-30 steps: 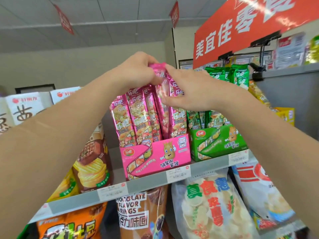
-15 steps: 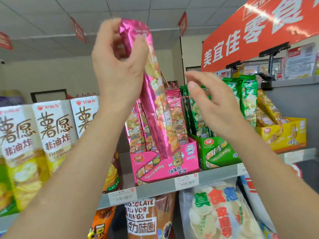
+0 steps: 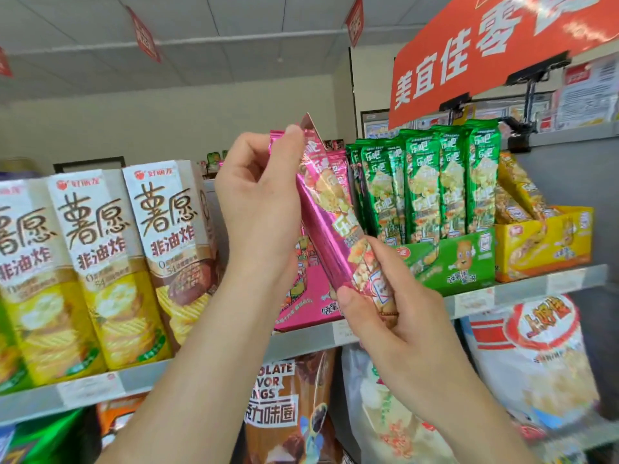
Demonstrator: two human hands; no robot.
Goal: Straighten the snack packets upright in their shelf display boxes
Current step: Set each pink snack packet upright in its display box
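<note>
Grey metal shelf [image 3: 150,376] across the view, and on it 3 display boxes side by side: the pink box [image 3: 301,313], the green box [image 3: 452,262] and the yellow box [image 3: 542,242].

Green first: the green packets [image 3: 435,179] stand tall in a tidy row, so that box looks finished to me. In the yellow box the yellow packets [image 3: 516,192] lie slanted, so I'd say there is work left there.

Now the pink box, where the action is. 1 pink packet [image 3: 328,209] is out of the box, held in the air just in front of it and tilted, its top leaning left. Behind it another pink packet top [image 3: 338,165] shows in the box; the hands hide the rest.

The left hand [image 3: 258,202] is clamped on the packet's top seal, pinching it. The right hand [image 3: 385,316] is wrapped round its lower end. This packet is not yet back in and upright, so my call is midway.
</note>
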